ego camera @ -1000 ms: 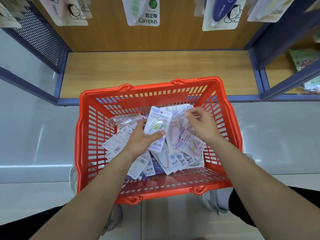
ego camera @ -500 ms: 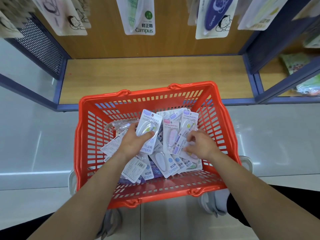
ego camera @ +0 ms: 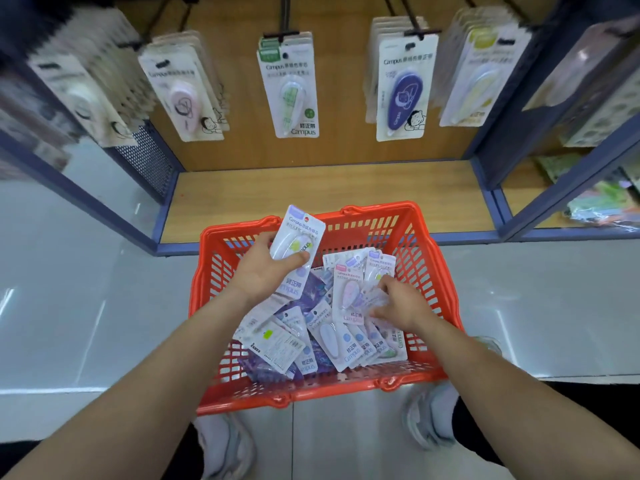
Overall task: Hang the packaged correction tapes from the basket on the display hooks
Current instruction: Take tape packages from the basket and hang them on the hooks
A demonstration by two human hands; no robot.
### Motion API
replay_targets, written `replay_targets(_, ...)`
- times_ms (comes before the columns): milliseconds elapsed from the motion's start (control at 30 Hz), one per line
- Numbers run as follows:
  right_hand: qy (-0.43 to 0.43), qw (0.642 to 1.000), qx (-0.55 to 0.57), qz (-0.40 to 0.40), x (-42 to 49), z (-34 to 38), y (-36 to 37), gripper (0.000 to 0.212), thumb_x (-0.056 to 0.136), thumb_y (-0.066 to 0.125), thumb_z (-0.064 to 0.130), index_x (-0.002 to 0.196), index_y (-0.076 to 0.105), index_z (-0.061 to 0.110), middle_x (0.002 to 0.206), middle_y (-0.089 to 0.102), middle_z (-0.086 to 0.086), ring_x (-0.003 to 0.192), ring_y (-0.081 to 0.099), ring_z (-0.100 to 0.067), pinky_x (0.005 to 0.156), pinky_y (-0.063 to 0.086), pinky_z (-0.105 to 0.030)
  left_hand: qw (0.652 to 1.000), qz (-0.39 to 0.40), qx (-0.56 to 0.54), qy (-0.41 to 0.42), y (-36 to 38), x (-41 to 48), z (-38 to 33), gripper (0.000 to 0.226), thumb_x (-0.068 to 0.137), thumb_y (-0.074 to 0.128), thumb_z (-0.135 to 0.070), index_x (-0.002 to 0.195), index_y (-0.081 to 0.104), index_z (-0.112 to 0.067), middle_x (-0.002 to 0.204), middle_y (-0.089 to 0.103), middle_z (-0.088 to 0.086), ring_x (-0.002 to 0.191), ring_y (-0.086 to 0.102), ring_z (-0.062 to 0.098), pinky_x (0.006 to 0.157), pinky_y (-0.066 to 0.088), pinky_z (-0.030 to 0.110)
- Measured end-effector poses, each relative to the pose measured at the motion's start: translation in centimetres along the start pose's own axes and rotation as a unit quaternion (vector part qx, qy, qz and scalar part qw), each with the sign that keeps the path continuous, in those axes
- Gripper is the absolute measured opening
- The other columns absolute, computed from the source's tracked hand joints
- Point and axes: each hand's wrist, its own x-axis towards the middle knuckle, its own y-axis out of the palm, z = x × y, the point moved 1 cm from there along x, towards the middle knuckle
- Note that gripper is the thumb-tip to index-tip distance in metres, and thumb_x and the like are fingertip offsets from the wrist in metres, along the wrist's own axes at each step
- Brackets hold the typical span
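A red plastic basket (ego camera: pixel 438 271) stands on the floor below the display, filled with several packaged correction tapes (ego camera: pixel 346 337). My left hand (ego camera: pixel 266 268) grips a white package with a yellow-green tape (ego camera: pixel 299 237), lifted above the basket's far left rim. My right hand (ego camera: pixel 398 303) lies inside the basket on the right, its fingers on a pink-tape package (ego camera: pixel 351 292) in the pile; whether it grips that package I cannot tell. Above, display hooks (ego camera: pixel 285 34) carry hanging packages: pink, green (ego camera: pixel 292 88), dark blue (ego camera: pixel 405 88), yellow.
A wooden shelf floor (ego camera: pixel 329 195) runs behind the basket, framed by blue metal uprights (ego camera: pixel 491 157). A perforated side panel (ego camera: pixel 149 157) stands at the left. Other goods lie on the right-hand shelf (ego camera: pixel 595 202). My shoes (ego camera: pixel 429 420) show below the basket on a glossy tiled floor.
My left hand has risen with the yellow-green package toward the basket's far rim. The view has tilted up, showing the hooks. My right hand has shifted slightly within the pile.
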Motion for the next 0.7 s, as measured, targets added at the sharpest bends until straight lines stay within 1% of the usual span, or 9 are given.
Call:
replay_targets(67,-0.008,0.997,0.071,-0.011,-0.6,1.2,-1.8,0.042,0.078,0.086,0.036,0.1,0.052,0.023,0.085,0.066,0.005,0.08,0.065,-0.021,0.064,0.048,-0.034,1.0,-0.016,-0.01,0.002,-1.6,-0.9,-1.2,0.055,0.086,0.08,-0.037,0.131,0.053,-0.021,0.119,0.069,-0.003,0.097,0.07,0.013,0.078,0.057,0.03)
replay_targets(133,-0.037,0.983,0.178,-0.035,-1.6,3.6,-4.2,0.028,0.081,0.086,0.032,0.094,0.063,0.022,0.088,0.073,-0.001,0.082,0.071,-0.026,0.067,0.054,-0.041,0.999,-0.026,-0.019,0.003,-3.0,-2.0,-2.7,0.057,0.086,0.08,-0.037,0.134,0.054,-0.018,0.116,0.071,-0.003,0.086,0.072,0.007,0.06,0.054,0.018)
replay_targets(200,-0.074,0.955,0.279,-0.064,-3.2,7.1,-7.2,0.01,0.088,0.079,0.021,0.094,0.071,0.023,0.088,0.078,0.003,0.083,0.075,-0.019,0.07,0.059,-0.038,0.998,-0.035,-0.046,0.007,-4.4,-3.2,-4.2,0.058,0.086,0.08,-0.037,0.134,0.054,-0.017,0.111,0.072,-0.004,0.073,0.072,0.002,0.05,0.05,0.014)
replay_targets(300,-0.124,0.905,0.393,-0.107,-5.9,12.8,-11.3,0.006,0.097,0.068,0.02,0.099,0.072,0.016,0.08,0.076,0.009,0.07,0.071,-0.001,0.056,0.051,-0.017,0.995,-0.05,-0.085,0.018,-5.7,-5.6,-6.7,0.061,0.083,0.081,-0.041,0.132,0.052,-0.017,0.106,0.071,-0.005,0.079,0.073,0.01,0.058,0.054,0.023)
replay_targets(367,-0.134,0.876,0.447,-0.124,-7.7,15.8,-13.2,0.011,0.101,0.063,0.024,0.1,0.069,0.015,0.072,0.072,0.011,0.057,0.063,0.001,0.047,0.043,-0.014,0.991,-0.055,-0.119,0.025,-6.2,-7.1,-8.0,0.067,0.077,0.086,-0.044,0.128,0.051,-0.019,0.108,0.072,-0.002,0.085,0.075,0.017,0.07,0.06,0.036)
replay_targets(433,-0.131,0.852,0.489,-0.132,-9.0,18.1,-14.0,0.013,0.102,0.061,0.029,0.102,0.066,0.017,0.076,0.074,0.009,0.059,0.064,-0.004,0.045,0.043,-0.017,0.989,-0.056,-0.133,0.039,-6.4,-8.7,-9.2,0.07,0.073,0.09,-0.043,0.126,0.049,-0.024,0.11,0.073,-0.002,0.088,0.077,0.018,0.08,0.062,0.043)
replay_targets(500,-0.132,0.836,0.512,-0.148,-10.1,20.0,-14.3,0.016,0.102,0.06,0.035,0.106,0.064,0.02,0.094,0.077,0.002,0.077,0.071,-0.01,0.057,0.052,-0.024,0.985,-0.063,-0.146,0.059,-6.0,-10.2,-10.0,0.066,0.076,0.089,-0.035,0.126,0.046,-0.026,0.108,0.073,-0.004,0.086,0.077,0.016,0.075,0.062,0.039)
replay_targets(600,-0.138,0.842,0.499,-0.152,-11.2,22.0,-14.3,0.015,0.102,0.058,0.04,0.111,0.058,0.029,0.114,0.071,0.002,0.103,0.07,-0.014,0.087,0.056,-0.037,0.977,-0.114,-0.156,0.087,-5.6,-11.7,-10.8,0.061,0.08,0.087,-0.028,0.123,0.044,-0.026,0.107,0.07,-0.009,0.09,0.073,0.011,0.074,0.058,0.029)
replay_targets(700,-0.179,0.849,0.493,-0.07,-12.2,23.2,-14.7,0.031,0.1,0.062,0.018,0.125,0.052,0.032,0.124,0.068,0.005,0.113,0.067,-0.013,0.089,0.054,-0.032,0.968,-0.146,-0.179,0.093,-6.6,-12.2,-11.2,0.061,0.078,0.087,-0.031,0.122,0.045,-0.027,0.109,0.069,-0.009,0.094,0.071,0.014,0.089,0.058,0.043)
